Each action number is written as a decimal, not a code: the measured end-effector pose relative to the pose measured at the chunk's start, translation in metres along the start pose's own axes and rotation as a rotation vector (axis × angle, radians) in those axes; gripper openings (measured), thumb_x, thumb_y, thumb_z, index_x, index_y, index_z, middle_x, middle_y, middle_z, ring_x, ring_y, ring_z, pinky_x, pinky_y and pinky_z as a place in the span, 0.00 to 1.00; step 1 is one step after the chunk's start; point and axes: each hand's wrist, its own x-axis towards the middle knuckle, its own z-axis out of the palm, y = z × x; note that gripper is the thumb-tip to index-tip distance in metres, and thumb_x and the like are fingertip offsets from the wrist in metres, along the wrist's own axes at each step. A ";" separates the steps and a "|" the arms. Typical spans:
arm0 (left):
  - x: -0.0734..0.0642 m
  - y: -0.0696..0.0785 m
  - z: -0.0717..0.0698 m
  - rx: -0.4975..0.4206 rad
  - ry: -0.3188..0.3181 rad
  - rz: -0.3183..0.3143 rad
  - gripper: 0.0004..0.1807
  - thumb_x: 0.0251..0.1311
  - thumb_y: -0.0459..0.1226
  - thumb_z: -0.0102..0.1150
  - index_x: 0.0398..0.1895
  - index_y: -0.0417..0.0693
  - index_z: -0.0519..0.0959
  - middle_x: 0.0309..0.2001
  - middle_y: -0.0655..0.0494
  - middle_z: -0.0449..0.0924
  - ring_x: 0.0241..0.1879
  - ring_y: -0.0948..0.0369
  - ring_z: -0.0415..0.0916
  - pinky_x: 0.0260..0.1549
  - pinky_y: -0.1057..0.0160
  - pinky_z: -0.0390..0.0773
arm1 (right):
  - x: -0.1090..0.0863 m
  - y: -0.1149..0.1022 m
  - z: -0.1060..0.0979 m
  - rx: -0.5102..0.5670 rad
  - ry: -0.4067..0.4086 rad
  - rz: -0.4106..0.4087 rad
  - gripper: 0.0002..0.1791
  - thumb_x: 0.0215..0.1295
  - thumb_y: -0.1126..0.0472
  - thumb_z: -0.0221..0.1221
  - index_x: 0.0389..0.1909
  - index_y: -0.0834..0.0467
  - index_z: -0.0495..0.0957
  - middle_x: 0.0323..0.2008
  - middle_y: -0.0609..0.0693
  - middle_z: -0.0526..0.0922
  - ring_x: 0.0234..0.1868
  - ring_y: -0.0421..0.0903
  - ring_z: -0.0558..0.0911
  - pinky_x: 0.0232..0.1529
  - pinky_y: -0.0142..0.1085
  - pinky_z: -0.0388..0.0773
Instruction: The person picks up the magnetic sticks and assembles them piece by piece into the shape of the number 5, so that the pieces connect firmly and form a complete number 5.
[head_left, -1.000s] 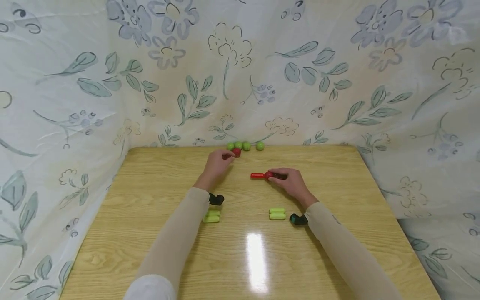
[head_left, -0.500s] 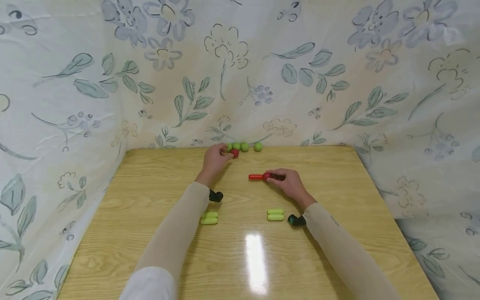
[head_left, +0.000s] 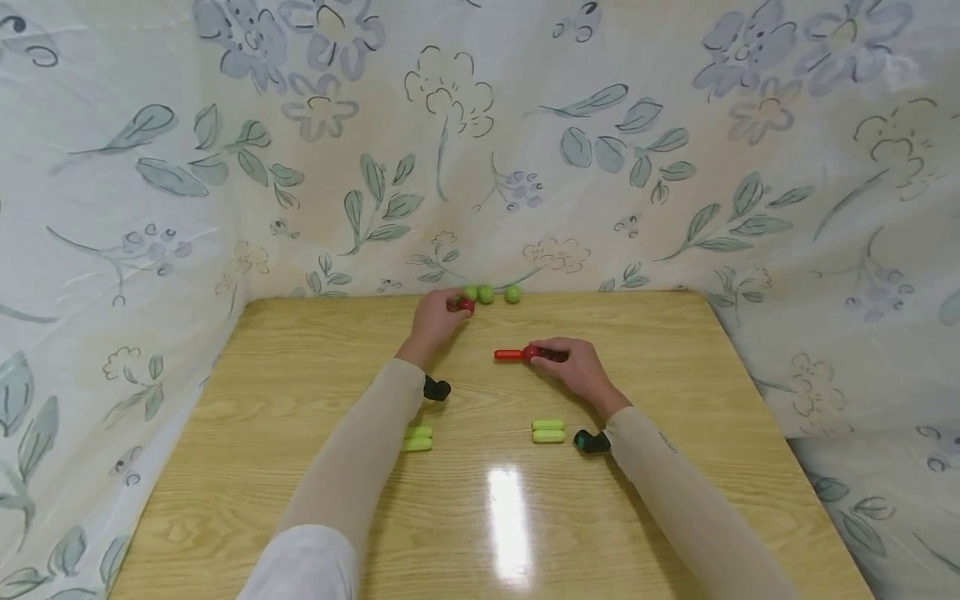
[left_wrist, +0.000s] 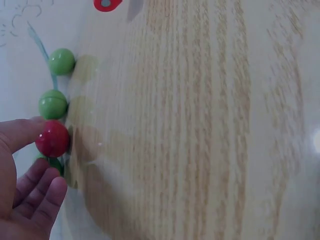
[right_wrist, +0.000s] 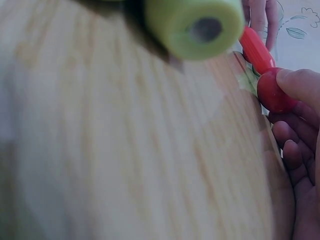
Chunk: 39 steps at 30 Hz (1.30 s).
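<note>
At the table's back edge, my left hand [head_left: 437,321] holds a small glossy red ball [left_wrist: 52,138] between thumb and fingers. Green balls [head_left: 486,293] stand in a row right beside it, one partly hidden behind the fingers in the left wrist view. Nearer the middle of the table, my right hand [head_left: 573,367] pinches another red ball [right_wrist: 275,91] between thumb and fingers. A short red rod [head_left: 507,355] lies end-on against that ball and points left, toward the other hand.
Pale green rods lie in two pairs on the wooden table [head_left: 480,517]: the right pair [head_left: 548,432] by the right wrist camera [head_left: 591,442], the left pair [head_left: 417,439] partly covered by the left sleeve. A flowered cloth [head_left: 480,167] hangs behind the table.
The left fingers, spread toward the leftmost green ball half a second ago, have closed in around the red ball and now cover that green one. The right hand stays put with its ball and rod.
</note>
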 end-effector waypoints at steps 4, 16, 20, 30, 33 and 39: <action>-0.001 0.001 0.002 0.011 0.010 0.002 0.14 0.70 0.37 0.74 0.56 0.45 0.89 0.47 0.47 0.83 0.48 0.50 0.78 0.51 0.49 0.78 | 0.000 0.001 0.000 0.003 0.001 0.004 0.20 0.71 0.50 0.74 0.61 0.50 0.90 0.59 0.50 0.88 0.59 0.51 0.84 0.60 0.52 0.81; -0.006 -0.001 -0.002 0.019 -0.029 0.006 0.14 0.69 0.35 0.75 0.55 0.42 0.88 0.48 0.46 0.87 0.50 0.50 0.82 0.55 0.51 0.80 | 0.001 0.000 0.000 0.011 -0.001 -0.001 0.20 0.70 0.51 0.75 0.61 0.51 0.90 0.57 0.49 0.89 0.53 0.50 0.85 0.54 0.48 0.82; -0.007 -0.004 -0.003 0.015 -0.040 0.012 0.12 0.69 0.35 0.74 0.53 0.42 0.88 0.47 0.48 0.87 0.49 0.51 0.83 0.54 0.52 0.80 | 0.000 -0.001 0.000 -0.002 0.002 -0.011 0.20 0.71 0.51 0.75 0.61 0.51 0.90 0.57 0.49 0.89 0.54 0.49 0.85 0.55 0.48 0.82; -0.013 -0.013 -0.006 -0.092 -0.034 0.024 0.15 0.69 0.36 0.75 0.56 0.41 0.88 0.49 0.49 0.87 0.50 0.50 0.83 0.55 0.52 0.81 | 0.000 -0.001 -0.001 -0.005 0.002 -0.008 0.21 0.70 0.50 0.75 0.61 0.50 0.90 0.57 0.48 0.89 0.54 0.49 0.85 0.55 0.48 0.82; -0.016 -0.013 -0.006 -0.128 -0.031 0.019 0.16 0.69 0.35 0.75 0.57 0.41 0.88 0.50 0.49 0.87 0.51 0.50 0.83 0.56 0.52 0.81 | 0.000 0.001 -0.001 0.001 0.006 -0.013 0.20 0.71 0.50 0.75 0.60 0.50 0.90 0.55 0.48 0.89 0.51 0.49 0.84 0.54 0.47 0.82; -0.026 -0.011 -0.006 -0.203 -0.039 -0.018 0.15 0.69 0.35 0.75 0.57 0.42 0.88 0.51 0.48 0.87 0.51 0.50 0.83 0.56 0.52 0.81 | 0.000 0.000 -0.001 0.010 0.002 -0.014 0.20 0.71 0.50 0.74 0.61 0.50 0.90 0.56 0.48 0.89 0.51 0.49 0.84 0.54 0.47 0.82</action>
